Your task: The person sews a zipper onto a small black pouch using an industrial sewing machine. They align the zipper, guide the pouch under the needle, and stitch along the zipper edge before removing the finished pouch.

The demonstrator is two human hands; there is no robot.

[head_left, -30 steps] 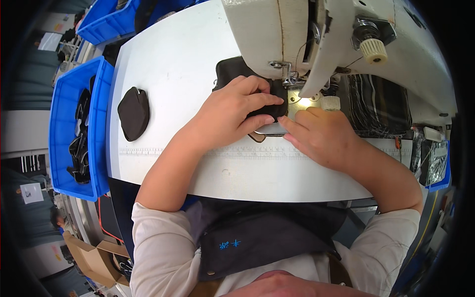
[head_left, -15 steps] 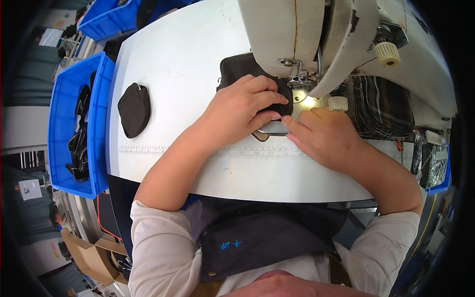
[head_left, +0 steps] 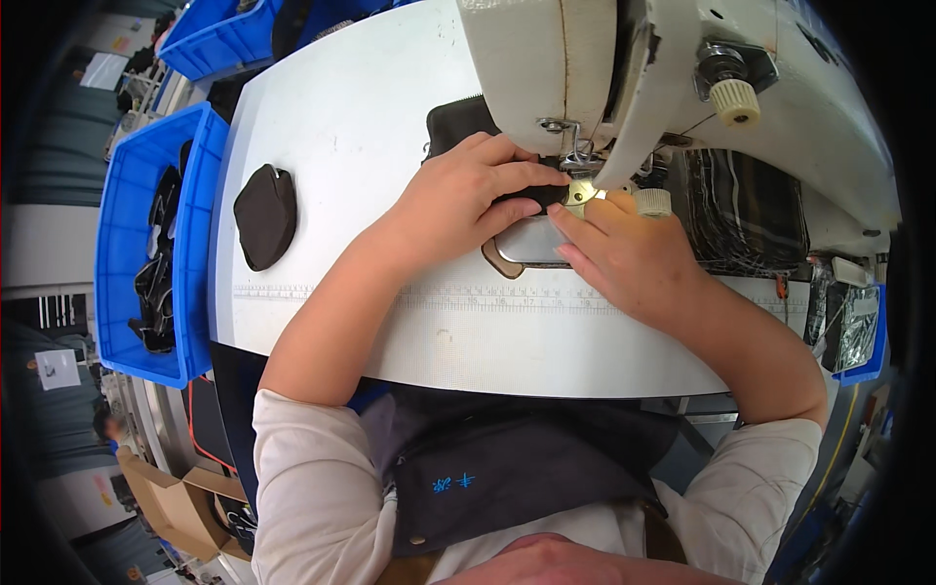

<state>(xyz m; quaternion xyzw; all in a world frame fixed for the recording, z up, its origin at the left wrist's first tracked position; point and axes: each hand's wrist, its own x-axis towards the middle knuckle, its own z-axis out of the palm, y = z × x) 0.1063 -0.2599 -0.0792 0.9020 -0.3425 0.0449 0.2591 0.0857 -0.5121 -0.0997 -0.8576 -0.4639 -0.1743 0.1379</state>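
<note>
A dark zippered fabric piece (head_left: 458,121) lies under the white sewing machine (head_left: 531,68), its far edge showing zipper teeth. My left hand (head_left: 468,190) rests over it, thumb and fingers closed on its near part beside the presser foot (head_left: 582,166). From the right, my right hand (head_left: 629,253) meets the near edge of the piece, thumb and forefinger closed at that edge and the other fingers curled near the lit needle plate (head_left: 580,192). Much of the piece is hidden beneath my left hand and the machine head.
A small dark pouch (head_left: 265,216) lies at the left of the white table (head_left: 331,146). Beyond it stands a blue bin (head_left: 200,292) with dark pieces inside. A stack of dark pieces (head_left: 746,210) sits under the machine arm. A printed ruler strip (head_left: 361,294) crosses the table.
The dark piece has slid away from me under the machine, baring more of the metal plate in front. Both hands have moved away with it; the whole view has shifted slightly.
</note>
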